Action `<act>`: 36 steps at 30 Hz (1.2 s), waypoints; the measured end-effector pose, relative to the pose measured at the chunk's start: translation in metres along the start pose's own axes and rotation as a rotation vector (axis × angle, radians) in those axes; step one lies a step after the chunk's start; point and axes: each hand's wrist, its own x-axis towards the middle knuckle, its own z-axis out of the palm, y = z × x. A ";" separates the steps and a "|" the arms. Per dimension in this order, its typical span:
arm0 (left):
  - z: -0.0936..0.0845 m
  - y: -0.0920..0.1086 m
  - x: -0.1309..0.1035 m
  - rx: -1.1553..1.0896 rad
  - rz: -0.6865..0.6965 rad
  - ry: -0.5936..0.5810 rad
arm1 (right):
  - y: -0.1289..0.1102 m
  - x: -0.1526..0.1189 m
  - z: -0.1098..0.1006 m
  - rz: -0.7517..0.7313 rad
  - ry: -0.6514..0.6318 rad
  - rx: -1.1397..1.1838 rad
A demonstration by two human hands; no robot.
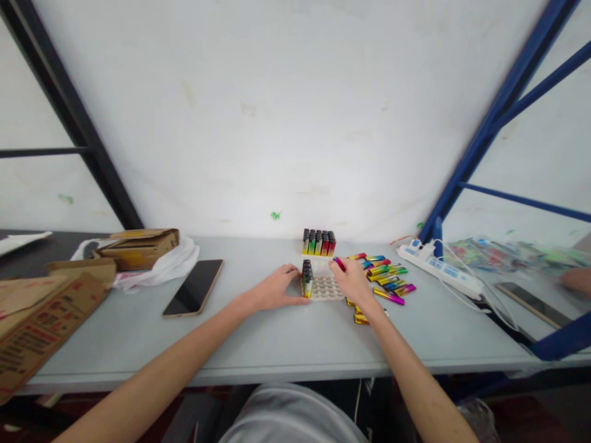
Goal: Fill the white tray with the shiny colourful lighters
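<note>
From the head camera, your left hand (277,288) has thumb and fingers spread about the left end of the pale tray (329,289); whether they press on it, you cannot tell. Your right hand (353,280) pinches a magenta lighter (340,264) over the tray's right side. A row of lighters (307,280) stands upright along the tray's left end. Behind the tray stands an upright block of lighters (318,243); loose lighters (388,298) lie to its right, near your right hand, on the grey table (277,344).
</note>
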 end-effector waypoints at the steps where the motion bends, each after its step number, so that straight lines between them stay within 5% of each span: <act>1: 0.000 0.000 0.000 0.001 -0.001 -0.003 | 0.000 0.000 0.000 -0.003 -0.004 -0.012; 23: 0.000 -0.001 0.001 -0.005 0.009 0.006 | 0.008 0.001 0.000 -0.048 -0.014 -0.109; 31: -0.008 0.000 0.001 -0.010 0.032 -0.046 | 0.017 0.004 -0.001 -0.240 -0.134 -0.116; 36: -0.013 0.003 -0.001 -0.025 0.043 -0.074 | 0.008 0.000 -0.004 -0.190 -0.284 -0.109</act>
